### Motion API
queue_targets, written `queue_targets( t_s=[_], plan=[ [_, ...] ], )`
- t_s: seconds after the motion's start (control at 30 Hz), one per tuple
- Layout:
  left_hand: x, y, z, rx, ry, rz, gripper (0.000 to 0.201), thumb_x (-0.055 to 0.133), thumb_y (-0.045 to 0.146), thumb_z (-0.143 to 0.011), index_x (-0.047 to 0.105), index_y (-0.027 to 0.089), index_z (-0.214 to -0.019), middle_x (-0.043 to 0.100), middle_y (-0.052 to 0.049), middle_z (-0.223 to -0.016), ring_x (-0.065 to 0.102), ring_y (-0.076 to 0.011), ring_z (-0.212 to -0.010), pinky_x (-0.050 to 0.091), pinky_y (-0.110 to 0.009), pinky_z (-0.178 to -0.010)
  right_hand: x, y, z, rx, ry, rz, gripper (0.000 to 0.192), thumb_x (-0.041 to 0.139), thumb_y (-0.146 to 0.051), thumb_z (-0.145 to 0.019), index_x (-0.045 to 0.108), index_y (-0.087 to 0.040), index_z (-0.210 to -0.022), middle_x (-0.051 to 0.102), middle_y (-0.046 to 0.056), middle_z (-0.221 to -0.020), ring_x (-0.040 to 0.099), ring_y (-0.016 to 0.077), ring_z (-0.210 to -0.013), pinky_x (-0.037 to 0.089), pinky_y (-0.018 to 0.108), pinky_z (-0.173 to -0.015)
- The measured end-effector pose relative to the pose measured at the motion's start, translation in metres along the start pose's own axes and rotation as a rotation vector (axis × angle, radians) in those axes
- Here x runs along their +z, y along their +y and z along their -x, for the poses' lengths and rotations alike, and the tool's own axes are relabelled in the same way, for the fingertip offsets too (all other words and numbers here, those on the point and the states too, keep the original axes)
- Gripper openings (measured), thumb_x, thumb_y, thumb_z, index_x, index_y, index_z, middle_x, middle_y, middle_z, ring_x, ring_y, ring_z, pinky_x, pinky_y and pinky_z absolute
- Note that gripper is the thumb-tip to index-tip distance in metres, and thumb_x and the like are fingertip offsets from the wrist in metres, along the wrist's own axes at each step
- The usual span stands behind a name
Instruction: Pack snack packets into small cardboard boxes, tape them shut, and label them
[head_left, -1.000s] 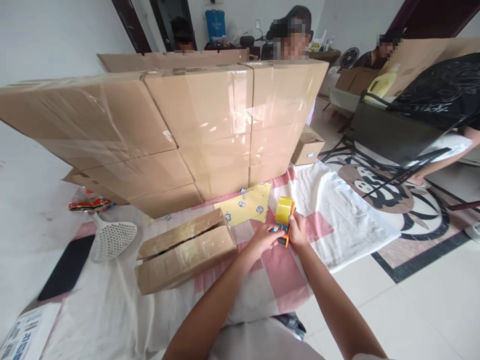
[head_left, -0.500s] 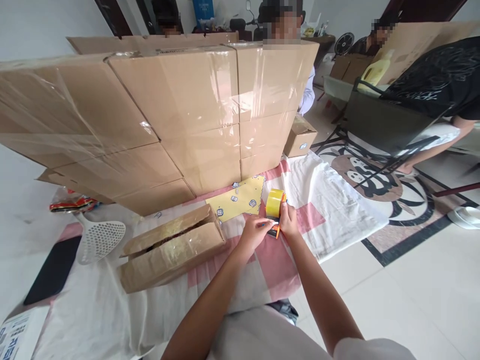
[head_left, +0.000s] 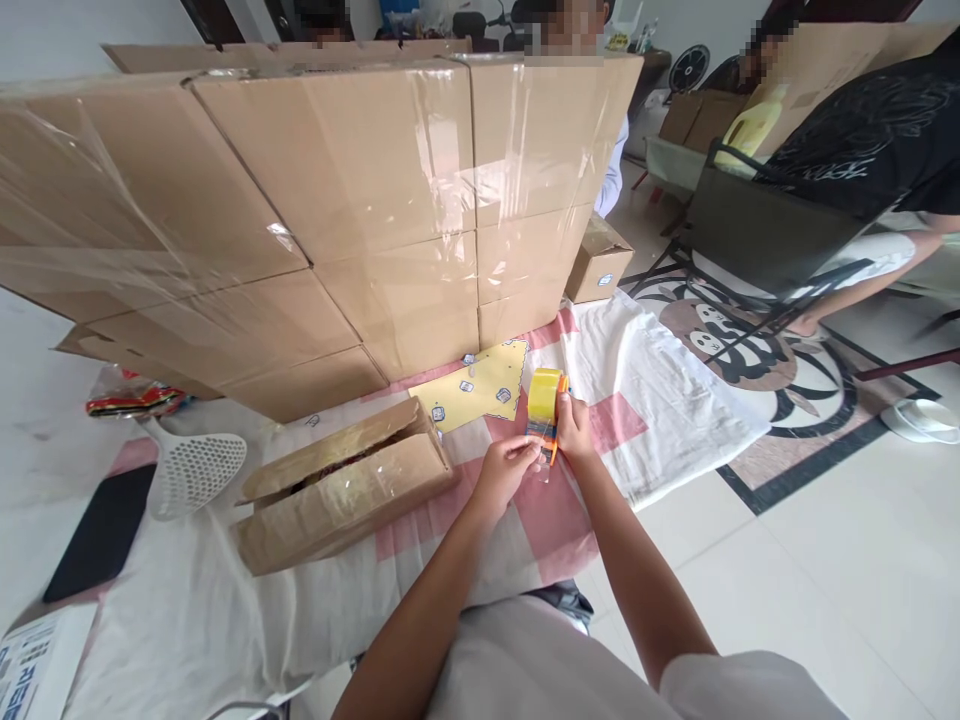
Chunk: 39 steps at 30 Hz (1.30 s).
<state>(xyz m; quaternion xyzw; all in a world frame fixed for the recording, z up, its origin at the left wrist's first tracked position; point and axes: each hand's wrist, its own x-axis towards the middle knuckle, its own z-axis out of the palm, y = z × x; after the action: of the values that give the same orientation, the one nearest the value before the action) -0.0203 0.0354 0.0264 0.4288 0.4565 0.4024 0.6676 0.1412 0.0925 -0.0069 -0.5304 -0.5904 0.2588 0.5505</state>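
My right hand (head_left: 574,428) is closed round a tape dispenser (head_left: 545,405) with an orange frame and a yellow-looking roll of clear tape. At the dispenser's lower end, my left hand (head_left: 510,468) pinches the loose end of the tape, its fingertips close to the cutting edge. Left of my hands lies a long cardboard box (head_left: 352,500) whose top flaps stand slightly apart; what is inside is too dark to make out. A yellow patterned sheet (head_left: 480,390) lies flat just beyond the dispenser.
A tall wall of taped cardboard (head_left: 390,210) stands along the table's far side. A white slotted skimmer (head_left: 199,465) and a black flat object (head_left: 105,530) lie at the left. A small box (head_left: 600,260) sits at the far right corner. A person sits on a dark chair (head_left: 757,230) beyond.
The dispenser has turned slightly in my right hand, and a short clear strip of tape now shows by my left fingers. The view has tilted down a little.
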Motion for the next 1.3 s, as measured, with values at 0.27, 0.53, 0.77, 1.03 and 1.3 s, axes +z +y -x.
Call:
queue_targets(
  t_s=[0.27,0.53,0.77,1.03,1.3],
  plan=[
    [-0.004,-0.004,0.017,-0.035,-0.008,-0.029,0.048,0.078,0.058,-0.074,0.079,0.015,-0.095,0.074,-0.008,-0.083,0.068,-0.0196,-0.076,0.048,-0.025,-0.059,0.001,-0.003,-0.002,0.025,0.013,0.004,0.054,0.036,-0.061,-0.103,0.034,-0.026,-0.062,0.033,-0.004,-0.056,0.029,0.0149,-0.053,0.026,0.033,-0.054],
    [-0.004,-0.010,0.033,-0.038,-0.017,-0.113,0.043,0.071,0.053,-0.080,0.077,0.014,-0.096,0.073,-0.005,-0.078,0.054,-0.0106,-0.054,0.039,-0.023,-0.048,0.002,-0.009,0.001,0.120,0.060,-0.058,0.056,0.048,-0.065,-0.097,0.037,-0.025,-0.060,0.035,-0.004,-0.055,0.028,0.0132,-0.052,0.024,0.031,-0.050],
    [-0.012,-0.015,0.036,-0.037,0.001,-0.167,0.039,0.071,0.051,-0.079,0.076,0.014,-0.087,0.071,-0.003,-0.072,0.047,-0.0083,-0.045,0.036,-0.023,-0.045,0.018,-0.033,0.007,0.209,0.147,-0.169,0.059,0.038,-0.071,-0.097,0.048,-0.023,-0.065,0.049,-0.001,-0.057,0.041,0.0139,-0.050,0.035,0.028,-0.048],
    [-0.019,-0.008,0.041,-0.040,0.020,-0.160,0.045,0.072,0.056,-0.077,0.076,0.013,-0.088,0.067,-0.003,-0.059,0.048,-0.0100,-0.043,0.035,-0.023,-0.043,0.022,-0.068,0.009,0.204,0.303,-0.222,0.056,0.044,-0.067,-0.098,0.041,-0.024,-0.061,0.043,-0.003,-0.054,0.037,0.0126,-0.047,0.032,0.029,-0.045],
    [-0.027,-0.003,0.047,-0.011,-0.023,-0.087,0.049,0.070,0.062,-0.078,0.072,0.014,-0.074,0.069,-0.006,-0.064,0.052,-0.0102,-0.048,0.040,-0.024,-0.049,0.026,-0.089,0.006,0.288,0.356,-0.329,0.054,0.047,-0.066,-0.096,0.049,-0.023,-0.064,0.054,0.000,-0.056,0.049,0.0143,-0.047,0.041,0.027,-0.044]
  ],
)
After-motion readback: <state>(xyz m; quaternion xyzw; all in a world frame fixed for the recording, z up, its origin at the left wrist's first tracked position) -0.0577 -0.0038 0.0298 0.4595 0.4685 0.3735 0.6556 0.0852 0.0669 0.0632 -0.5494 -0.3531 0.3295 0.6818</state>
